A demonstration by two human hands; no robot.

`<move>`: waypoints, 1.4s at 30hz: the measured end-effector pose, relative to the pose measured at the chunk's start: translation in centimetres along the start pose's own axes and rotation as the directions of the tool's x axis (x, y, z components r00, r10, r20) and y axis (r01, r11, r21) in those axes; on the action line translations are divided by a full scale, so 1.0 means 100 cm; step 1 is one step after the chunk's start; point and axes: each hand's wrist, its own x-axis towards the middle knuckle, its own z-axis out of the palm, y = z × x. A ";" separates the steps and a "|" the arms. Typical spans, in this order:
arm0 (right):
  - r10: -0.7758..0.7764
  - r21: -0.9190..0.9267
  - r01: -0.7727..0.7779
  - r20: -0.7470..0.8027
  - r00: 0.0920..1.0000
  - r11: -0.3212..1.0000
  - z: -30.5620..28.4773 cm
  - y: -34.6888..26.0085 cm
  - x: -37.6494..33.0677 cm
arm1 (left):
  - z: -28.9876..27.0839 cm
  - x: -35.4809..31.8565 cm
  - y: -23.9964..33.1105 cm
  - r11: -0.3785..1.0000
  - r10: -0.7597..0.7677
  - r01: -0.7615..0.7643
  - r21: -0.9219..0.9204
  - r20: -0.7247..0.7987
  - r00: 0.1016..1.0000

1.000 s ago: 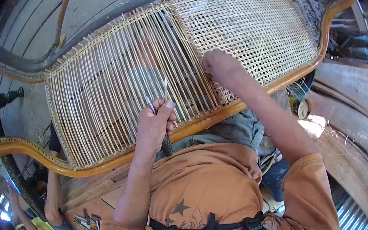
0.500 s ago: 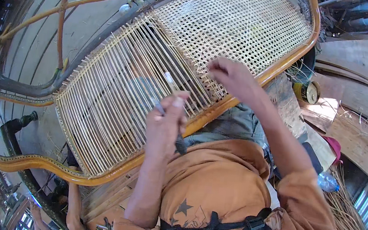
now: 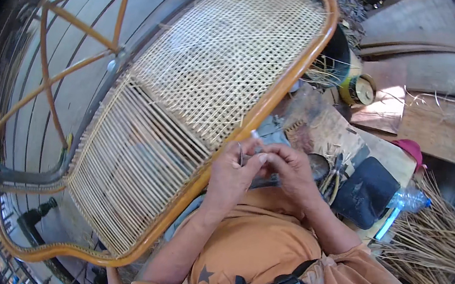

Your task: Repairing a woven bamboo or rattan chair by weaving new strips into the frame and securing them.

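Note:
In front of my chest, both hands meet just off the near wooden rail of a rattan seat frame point(image 3: 278, 97). My left hand point(image 3: 230, 172) is closed on a slim metal tool point(image 3: 241, 155), of which only a thin strip shows at the fingers. My right hand point(image 3: 292, 172) is pinched closed beside it, touching or nearly touching the left fingers. Above the fingertips sticks out a small white-tipped piece point(image 3: 256, 136); what my right fingers hold is hidden. The seat carries finished-looking open cane weave point(image 3: 222, 45) on its far part and parallel cane strands point(image 3: 134, 159) on its near-left part.
On the right lie a board with pliers point(image 3: 337, 166), a dark pad point(image 3: 366, 192), a plastic bottle point(image 3: 410, 199) and a heap of loose cane point(image 3: 424, 251). A yellow-black can point(image 3: 359, 90) stands behind them. Another person's arm point(image 3: 115, 282) shows at the bottom left.
My hands, apart over the seat before, have come together near my chest. My right hand has moved down and inward. The view has shifted, so the frame sits further left.

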 end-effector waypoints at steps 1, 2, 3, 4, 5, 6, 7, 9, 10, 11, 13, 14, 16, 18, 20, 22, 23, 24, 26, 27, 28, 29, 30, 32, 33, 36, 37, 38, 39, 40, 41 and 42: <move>-0.007 -0.001 0.007 -0.050 0.999 1.000 -0.013 0.000 0.003 | 0.001 0.002 -0.002 1.000 0.003 -0.003 0.004 0.013 1.000; -0.051 -0.112 0.035 -0.143 0.988 0.993 -0.035 0.001 0.009 | -0.001 0.002 -0.002 0.937 0.108 -0.104 0.333 0.007 0.994; -0.137 -0.321 0.061 -0.222 0.965 0.945 -0.055 -0.002 0.018 | -0.006 0.001 -0.001 0.761 0.209 -0.182 0.623 0.030 0.977; -0.236 -0.517 0.058 -0.285 0.929 0.854 -0.078 -0.006 0.028 | -0.011 -0.001 0.001 0.710 0.113 -0.128 0.693 0.068 0.991; -0.274 -0.638 0.015 -0.309 0.911 0.770 -0.101 -0.001 0.040 | -0.015 -0.004 -0.002 0.707 0.111 -0.134 0.694 0.078 0.991; -0.313 -0.743 -0.034 -0.322 0.893 0.669 -0.125 0.009 0.055 | -0.020 -0.008 -0.006 0.633 0.155 -0.159 0.758 0.077 0.985; -0.378 -0.811 0.003 -0.270 0.885 0.585 -0.150 0.027 0.073 | -0.023 -0.009 -0.009 0.552 0.200 -0.180 0.814 0.081 0.977; -0.430 -0.869 0.026 -0.219 0.876 0.495 -0.190 0.063 0.106 | -0.028 -0.014 -0.012 0.524 0.197 -0.149 0.839 0.050 0.979; -0.483 -0.944 0.047 -0.124 0.867 0.327 -0.205 0.077 0.120 | -0.031 -0.014 -0.011 0.493 0.196 -0.110 0.863 0.013 0.980; -0.512 -0.987 0.065 -0.021 0.858 0.149 -0.207 0.079 0.125 | -0.033 -0.016 -0.006 0.492 0.186 -0.108 0.864 0.017 0.982; -0.379 -0.986 -0.064 -0.117 0.918 0.151 -0.202 0.067 0.125 | -0.039 -0.018 0.007 0.470 0.117 0.036 0.882 -0.103 0.988; -0.248 -0.975 -0.183 -0.211 0.946 0.130 -0.194 0.052 0.119 | -0.048 -0.019 0.002 0.457 0.136 0.052 0.888 -0.128 0.982; -0.262 -0.955 -0.128 -0.201 0.944 0.268 -0.183 0.026 0.097 | -0.065 -0.020 -0.008 0.450 0.148 0.069 0.890 -0.151 0.977; -0.283 -0.891 -0.044 -0.189 0.940 0.452 -0.202 0.037 0.084 | -0.071 -0.018 -0.013 0.441 0.155 0.088 0.893 -0.172 0.973; -0.285 -0.906 -0.111 -0.242 0.927 0.409 -0.211 0.040 0.063 | -0.073 -0.020 -0.015 0.537 0.156 0.111 0.836 -0.227 0.961; -0.275 -0.908 -0.202 -0.314 0.909 0.368 -0.221 0.053 0.040 | -0.066 -0.019 -0.006 0.502 0.157 0.097 0.860 -0.200 0.967; -0.277 -0.909 -0.202 -0.313 0.909 0.364 -0.224 0.061 0.032 | -0.064 -0.019 -0.004 0.461 0.158 0.091 0.883 -0.182 0.970; -0.194 -0.877 -0.272 -0.369 0.909 0.396 -0.224 0.068 0.024 | -0.065 -0.018 -0.005 0.464 0.160 0.091 0.881 -0.185 0.970; -0.111 -0.843 -0.335 -0.414 0.903 0.420 -0.213 0.074 0.016 | -0.067 -0.019 -0.008 0.487 0.144 0.099 0.868 -0.192 0.971; -0.123 -0.827 -0.383 -0.467 0.876 0.411 -0.202 0.076 0.016 | -0.068 -0.019 -0.010 0.488 0.146 0.105 0.867 -0.200 0.969; -0.136 -0.807 -0.431 -0.518 0.844 0.403 -0.194 0.078 0.016 | -0.070 -0.020 -0.013 0.473 0.193 0.064 0.879 -0.175 0.966; -0.136 -0.811 -0.424 -0.511 0.848 0.402 -0.191 0.079 0.015 | -0.071 -0.020 -0.013 0.455 0.239 0.025 0.890 -0.149 0.960; -0.143 -0.811 -0.426 -0.515 0.845 0.401 -0.190 0.081 0.014 | -0.069 -0.020 -0.010 0.457 0.149 0.096 0.884 -0.182 0.972; -0.240 -0.850 -0.306 -0.434 0.868 0.430 -0.199 0.090 0.013 | -0.065 -0.018 -0.007 0.458 0.156 0.088 0.885 -0.177 0.972; -0.242 -0.852 -0.303 -0.430 0.870 0.426 -0.206 0.095 0.011 | -0.065 -0.018 -0.006 0.457 0.160 0.073 0.886 -0.163 0.974; 0.058 -0.335 -0.264 -0.516 0.855 0.905 -0.208 0.079 0.005 | -0.071 -0.018 -0.010 0.422 0.240 0.022 0.906 -0.135 0.961; 0.056 -0.341 -0.264 -0.514 0.856 0.902 -0.204 0.073 0.005 | -0.073 -0.018 -0.009 0.405 0.269 0.016 0.914 -0.135 0.954; 0.083 -0.258 -0.238 -0.495 0.865 0.936 -0.197 0.067 0.005 | -0.075 -0.017 -0.007 0.389 0.211 0.060 0.919 -0.152 0.966; 0.110 -0.172 -0.213 -0.469 0.876 0.962 -0.192 0.060 0.003 | -0.075 -0.017 -0.008 0.393 0.212 0.067 0.917 -0.161 0.964; 0.108 -0.180 -0.207 -0.446 0.888 0.962 -0.188 0.053 0.005 | -0.079 -0.019 -0.010 0.394 0.224 0.071 0.916 -0.170 0.960; 0.080 -0.279 -0.228 -0.458 0.886 0.933 -0.184 0.048 0.007 | -0.087 -0.020 -0.014 0.389 0.238 0.080 0.918 -0.184 0.954; 0.049 -0.376 -0.244 -0.460 0.887 0.894 -0.178 0.040 0.009 | -0.089 -0.014 -0.027 0.355 0.228 0.113 0.928 -0.204 0.952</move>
